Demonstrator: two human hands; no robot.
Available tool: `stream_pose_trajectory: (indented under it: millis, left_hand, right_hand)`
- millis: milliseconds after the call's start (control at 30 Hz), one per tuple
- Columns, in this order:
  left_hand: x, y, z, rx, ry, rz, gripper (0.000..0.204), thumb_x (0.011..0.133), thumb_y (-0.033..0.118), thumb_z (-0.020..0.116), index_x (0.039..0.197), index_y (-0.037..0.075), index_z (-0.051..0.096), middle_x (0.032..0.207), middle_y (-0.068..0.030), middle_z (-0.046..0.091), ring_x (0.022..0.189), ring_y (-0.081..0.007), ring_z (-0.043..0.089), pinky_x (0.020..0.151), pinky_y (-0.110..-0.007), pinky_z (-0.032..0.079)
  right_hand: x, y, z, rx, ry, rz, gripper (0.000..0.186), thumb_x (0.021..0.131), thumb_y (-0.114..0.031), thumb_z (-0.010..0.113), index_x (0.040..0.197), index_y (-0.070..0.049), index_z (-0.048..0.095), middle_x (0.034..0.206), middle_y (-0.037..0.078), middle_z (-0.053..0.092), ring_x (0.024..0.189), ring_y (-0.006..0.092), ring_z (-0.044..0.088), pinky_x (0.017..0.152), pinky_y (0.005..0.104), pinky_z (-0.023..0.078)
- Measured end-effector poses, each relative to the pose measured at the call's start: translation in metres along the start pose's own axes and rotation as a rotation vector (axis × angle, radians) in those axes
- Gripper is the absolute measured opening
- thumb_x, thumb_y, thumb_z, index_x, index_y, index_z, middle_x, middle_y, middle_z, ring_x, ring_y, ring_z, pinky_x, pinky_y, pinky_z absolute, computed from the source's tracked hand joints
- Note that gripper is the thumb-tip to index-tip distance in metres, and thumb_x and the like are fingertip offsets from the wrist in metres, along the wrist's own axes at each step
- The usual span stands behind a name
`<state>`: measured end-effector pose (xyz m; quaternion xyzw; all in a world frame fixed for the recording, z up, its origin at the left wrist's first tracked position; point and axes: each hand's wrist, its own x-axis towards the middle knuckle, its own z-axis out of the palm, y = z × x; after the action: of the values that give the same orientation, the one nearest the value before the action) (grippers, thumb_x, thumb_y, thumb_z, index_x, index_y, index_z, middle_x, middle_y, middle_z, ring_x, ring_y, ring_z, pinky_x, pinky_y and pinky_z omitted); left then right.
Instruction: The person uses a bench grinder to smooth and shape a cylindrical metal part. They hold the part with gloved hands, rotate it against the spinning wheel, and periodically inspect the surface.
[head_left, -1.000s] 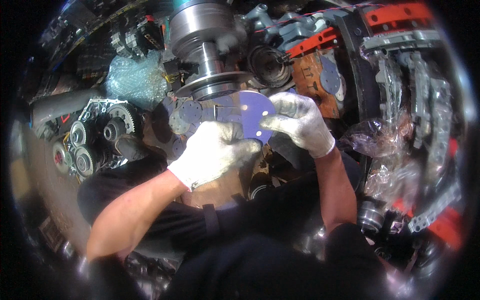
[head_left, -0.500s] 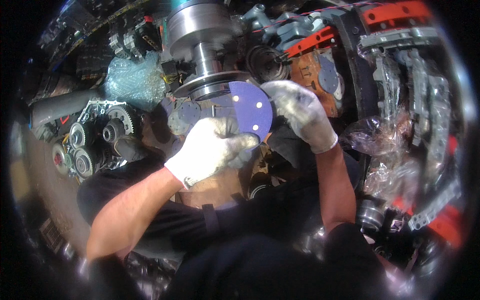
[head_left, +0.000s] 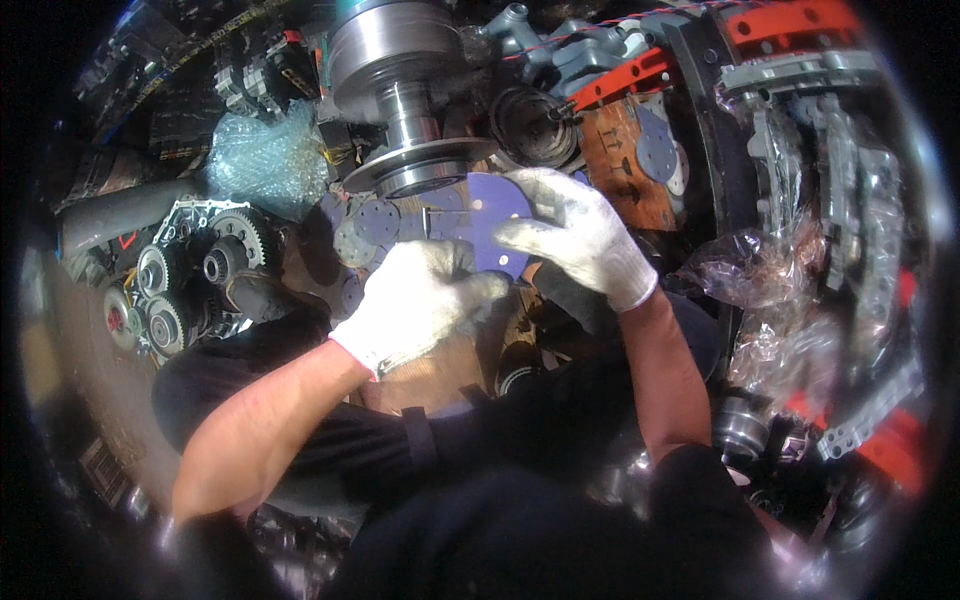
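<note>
A purple sanding disc (head_left: 487, 215) with pale round holes shows as a half round, its straight side to the left. My right hand (head_left: 585, 235), in a white glove, grips its right side, thumb on the near face and fingers behind. Also gloved in white, my left hand (head_left: 410, 305) pinches the disc's lower edge; its fingertips are partly hidden. Just above the disc is the flanged lower end of a shiny metal shaft (head_left: 410, 118). The shaft's wide upper drum (head_left: 400, 55) looks smeared, as if turning.
More sanding discs (head_left: 378, 222) lie behind my left hand, others (head_left: 655, 145) on a brown cardboard box (head_left: 612, 150). Gears in a housing (head_left: 168, 320) and bubble wrap (head_left: 268, 160) are at left. Plastic-wrapped metal parts (head_left: 845, 200) and red bars (head_left: 625, 80) stand right.
My right hand has come down and left, its thumb now lying across the disc's face. The disc has shifted slightly downward and less of it shows. My left hand has barely moved.
</note>
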<state>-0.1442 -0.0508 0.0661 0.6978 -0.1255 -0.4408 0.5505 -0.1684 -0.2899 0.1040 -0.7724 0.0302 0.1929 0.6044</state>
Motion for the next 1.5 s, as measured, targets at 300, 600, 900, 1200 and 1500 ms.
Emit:
stream_pose_trajectory:
  millis: [300, 600, 900, 1200, 1500]
  left_hand:
    - [0.000, 0.006, 0.001, -0.047, -0.019, -0.067, 0.030, 0.096, 0.032, 0.079, 0.101, 0.002, 0.082, 0.085, -0.0101, 0.079, 0.078, -0.0198, 0.075, 0.078, -0.035, 0.057]
    - [-0.008, -0.004, 0.008, 0.356, -0.032, 0.098, 0.034, 0.093, 0.032, 0.077, 0.105, 0.000, 0.079, 0.096, -0.0241, 0.076, 0.089, -0.0399, 0.076, 0.083, -0.047, 0.060]
    - [-0.016, -0.006, 0.005, 1.278, 0.199, 0.811, 0.016, 0.076, 0.019, 0.069, 0.084, 0.007, 0.063, 0.071, -0.0085, 0.060, 0.064, -0.0243, 0.064, 0.059, -0.038, 0.047]
    - [-0.008, -0.006, 0.009, 1.339, 0.339, 0.782, 0.016, 0.080, 0.017, 0.068, 0.091, 0.005, 0.064, 0.073, -0.0056, 0.060, 0.066, -0.0209, 0.066, 0.063, -0.037, 0.051]
    - [-0.009, -0.015, 0.006, 1.202, 0.255, 0.853, 0.015, 0.083, 0.020, 0.071, 0.084, 0.007, 0.065, 0.067, -0.0079, 0.061, 0.058, -0.0240, 0.064, 0.055, -0.040, 0.051]
  right_hand:
    - [-0.002, 0.012, -0.024, -0.266, 0.161, -0.201, 0.034, 0.104, -0.018, 0.075, 0.133, 0.000, 0.074, 0.128, 0.012, 0.076, 0.112, 0.0183, 0.074, 0.095, 0.0328, 0.061]
    - [-0.012, 0.030, -0.037, -0.497, 0.312, 0.082, 0.026, 0.095, -0.013, 0.084, 0.118, -0.002, 0.081, 0.102, 0.009, 0.080, 0.092, 0.0117, 0.074, 0.084, 0.0296, 0.061]
    - [-0.025, 0.012, -0.053, -0.401, -0.320, -0.085, 0.070, 0.082, -0.010, 0.090, 0.148, -0.007, 0.067, 0.143, 0.014, 0.071, 0.133, 0.0268, 0.068, 0.114, 0.0410, 0.054]
    - [-0.016, 0.012, -0.041, -0.515, -0.192, -0.389, 0.031, 0.089, -0.014, 0.084, 0.119, -0.007, 0.081, 0.120, 0.012, 0.080, 0.110, 0.0310, 0.077, 0.098, 0.0398, 0.060]
    - [-0.019, 0.006, -0.045, -0.358, -0.189, -0.325, 0.031, 0.088, -0.017, 0.089, 0.114, -0.003, 0.081, 0.117, 0.013, 0.080, 0.105, 0.0253, 0.076, 0.094, 0.0384, 0.060]
